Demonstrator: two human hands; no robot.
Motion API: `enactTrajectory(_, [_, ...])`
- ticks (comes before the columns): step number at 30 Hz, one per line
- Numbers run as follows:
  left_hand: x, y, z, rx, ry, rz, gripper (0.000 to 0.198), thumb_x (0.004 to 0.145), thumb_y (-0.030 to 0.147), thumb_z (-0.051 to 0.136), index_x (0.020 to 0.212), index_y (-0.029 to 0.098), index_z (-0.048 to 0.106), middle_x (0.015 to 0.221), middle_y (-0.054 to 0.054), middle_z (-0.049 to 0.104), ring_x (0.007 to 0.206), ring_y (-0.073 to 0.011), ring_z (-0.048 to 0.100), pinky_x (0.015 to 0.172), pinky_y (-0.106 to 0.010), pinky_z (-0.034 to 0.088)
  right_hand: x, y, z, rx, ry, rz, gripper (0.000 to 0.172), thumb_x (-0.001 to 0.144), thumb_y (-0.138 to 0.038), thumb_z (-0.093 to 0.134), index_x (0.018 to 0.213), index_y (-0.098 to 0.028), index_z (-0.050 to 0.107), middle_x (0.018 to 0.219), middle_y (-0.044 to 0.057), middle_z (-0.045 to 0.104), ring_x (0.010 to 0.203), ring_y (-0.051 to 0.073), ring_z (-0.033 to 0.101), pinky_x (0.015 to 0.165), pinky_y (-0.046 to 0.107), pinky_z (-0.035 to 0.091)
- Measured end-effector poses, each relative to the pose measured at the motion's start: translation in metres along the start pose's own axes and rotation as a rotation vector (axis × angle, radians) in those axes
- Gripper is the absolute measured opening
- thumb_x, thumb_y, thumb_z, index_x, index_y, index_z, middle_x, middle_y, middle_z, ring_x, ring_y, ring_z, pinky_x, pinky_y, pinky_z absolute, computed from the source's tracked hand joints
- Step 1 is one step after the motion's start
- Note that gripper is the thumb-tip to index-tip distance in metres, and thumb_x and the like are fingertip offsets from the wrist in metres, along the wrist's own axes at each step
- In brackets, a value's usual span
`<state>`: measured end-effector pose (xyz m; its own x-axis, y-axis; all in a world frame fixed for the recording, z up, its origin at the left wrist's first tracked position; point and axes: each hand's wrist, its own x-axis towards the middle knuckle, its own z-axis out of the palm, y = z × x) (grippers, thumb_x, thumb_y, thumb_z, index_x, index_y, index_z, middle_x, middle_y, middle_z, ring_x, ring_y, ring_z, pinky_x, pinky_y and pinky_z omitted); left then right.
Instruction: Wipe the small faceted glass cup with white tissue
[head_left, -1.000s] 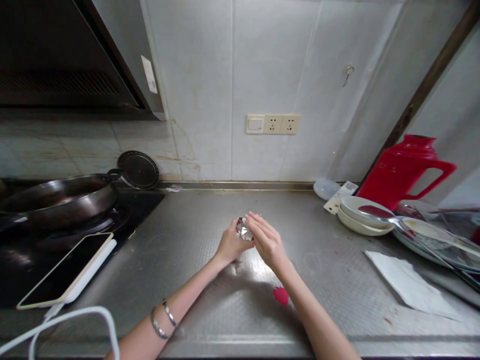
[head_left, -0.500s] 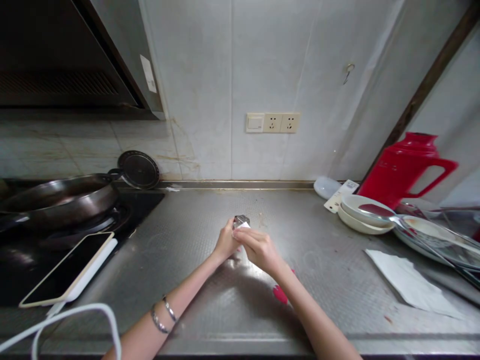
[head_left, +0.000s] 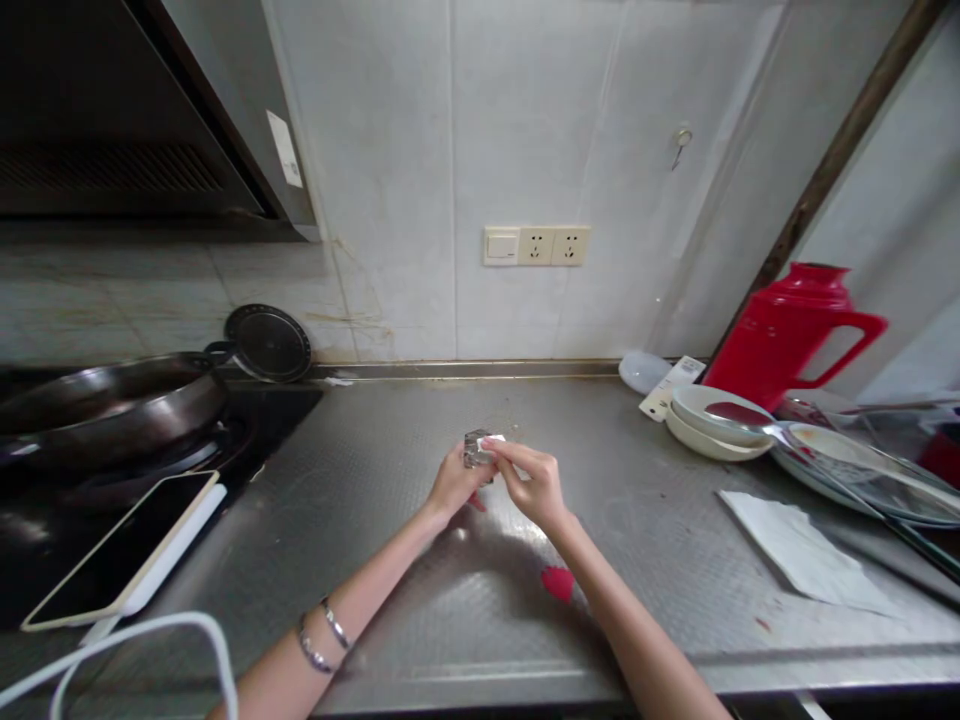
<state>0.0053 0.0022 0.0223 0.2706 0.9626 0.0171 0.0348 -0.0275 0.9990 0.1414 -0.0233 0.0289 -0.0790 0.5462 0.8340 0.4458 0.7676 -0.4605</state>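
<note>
Over the middle of the steel counter (head_left: pixel 390 590), my left hand (head_left: pixel 448 486) is closed around a small, shiny faceted object (head_left: pixel 473 450) that looks like clear glass. My right hand (head_left: pixel 537 486) pinches a small white piece (head_left: pixel 491 441), like folded tissue, and holds it against the top of the glassy object. Fingers cover much of both things. Something reddish (head_left: pixel 477 500) shows just below my left hand; I cannot tell what it is. A bright red item (head_left: pixel 557 583) lies by my right forearm, which partly hides it.
On the left, a pan (head_left: pixel 112 400) sits on the black stove, with a phone (head_left: pixel 124 550) and white cable (head_left: pixel 172 618) nearer. At right are a red thermos (head_left: pixel 784 335), stacked bowls (head_left: pixel 716 440), a plate with utensils (head_left: pixel 795 470) and a white paper napkin (head_left: pixel 806 550).
My right hand has turned and shifted slightly right, its fingers now at the top of the glassy object. More of that object shows. The whole view has drifted a little.
</note>
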Motion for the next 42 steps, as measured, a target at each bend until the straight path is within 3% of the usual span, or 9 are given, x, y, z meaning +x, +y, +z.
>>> enactTrajectory(4, [0.002,0.001,-0.002,-0.019,0.048,-0.012,0.046,0.065,0.042,0.071,0.098,0.014,0.054,0.071,0.002,0.052,0.049,-0.0071,0.047,0.033,-0.017,0.044,0.001,-0.002,-0.001,0.066,-0.015,0.108,0.019,0.087,-0.023,0.055,0.090,-0.022,0.073,0.089,0.005,0.075,0.081,0.020,0.072,0.074,0.028,0.056])
enactTrajectory(10, [-0.001,0.001,-0.001,-0.032,-0.023,0.020,0.057,0.057,0.039,0.079,0.101,0.015,0.053,0.076,0.000,0.054,0.059,-0.0105,0.053,0.036,-0.018,0.046,0.007,0.009,-0.005,0.049,0.251,0.428,0.026,0.086,-0.037,0.055,0.088,-0.019,0.073,0.089,0.007,0.075,0.081,0.022,0.070,0.074,0.032,0.054])
enactTrajectory(15, [-0.001,0.001,-0.003,-0.117,-0.134,-0.049,0.062,0.058,0.053,0.077,0.102,0.014,0.055,0.062,0.006,0.048,0.041,-0.0042,0.040,0.038,-0.024,0.050,0.011,0.011,-0.008,0.382,-0.135,0.494,0.030,0.086,-0.031,0.052,0.110,-0.023,0.068,0.122,0.007,0.064,0.116,0.024,0.057,0.101,0.042,0.043])
enactTrajectory(18, [-0.001,0.004,-0.005,-0.147,-0.135,-0.078,0.061,0.061,0.059,0.072,0.099,0.014,0.058,0.056,0.007,0.045,0.038,-0.0033,0.037,0.039,-0.024,0.049,0.007,0.011,-0.006,0.536,-0.294,0.515,0.055,0.075,-0.023,0.063,0.129,-0.028,0.053,0.140,0.005,0.048,0.129,0.025,0.045,0.105,0.043,0.039])
enactTrajectory(24, [0.003,0.001,-0.010,-0.127,-0.128,-0.094,0.077,0.065,0.066,0.066,0.121,0.016,0.048,0.075,-0.001,0.058,0.043,-0.0072,0.049,0.041,-0.025,0.049,-0.004,0.020,0.006,0.429,-0.273,0.454,0.080,0.064,-0.024,0.076,0.136,-0.028,0.042,0.141,0.009,0.043,0.128,0.025,0.043,0.101,0.040,0.044])
enactTrajectory(27, [0.011,-0.006,-0.018,-0.072,-0.200,-0.062,0.104,0.063,0.067,0.066,0.143,0.019,0.020,0.095,-0.011,0.063,0.056,-0.0144,0.060,0.049,-0.030,0.053,-0.002,0.021,0.007,0.414,-0.218,0.530,0.078,0.064,-0.029,0.076,0.135,-0.024,0.044,0.138,0.011,0.046,0.124,0.026,0.048,0.094,0.039,0.049])
enactTrajectory(29, [0.015,-0.010,-0.023,-0.066,-0.239,0.056,0.122,0.053,0.059,0.079,0.147,0.020,0.010,0.119,-0.019,0.057,0.089,-0.0249,0.065,0.071,-0.035,0.055,0.002,0.020,0.005,0.389,-0.174,0.604,0.077,0.062,-0.031,0.077,0.132,-0.021,0.047,0.134,0.012,0.050,0.121,0.027,0.050,0.095,0.040,0.048])
enactTrajectory(32, [0.015,-0.010,-0.024,0.029,-0.241,0.281,0.136,0.040,0.041,0.090,0.147,0.022,0.008,0.141,-0.020,0.038,0.126,-0.0337,0.043,0.100,-0.043,0.041,0.007,0.017,0.002,0.353,-0.161,0.658,0.068,0.063,-0.034,0.077,0.125,-0.018,0.055,0.126,0.011,0.059,0.117,0.027,0.054,0.098,0.042,0.044])
enactTrajectory(42, [0.005,-0.013,-0.014,0.271,-0.056,0.398,0.089,0.060,0.027,0.080,0.132,0.021,0.028,0.118,-0.010,0.058,0.103,-0.0226,0.060,0.092,-0.037,0.045,0.007,0.020,0.004,0.525,-0.059,0.843,0.053,0.083,-0.059,0.045,0.095,-0.012,0.067,0.083,0.008,0.067,0.073,0.018,0.063,0.058,0.028,0.055])
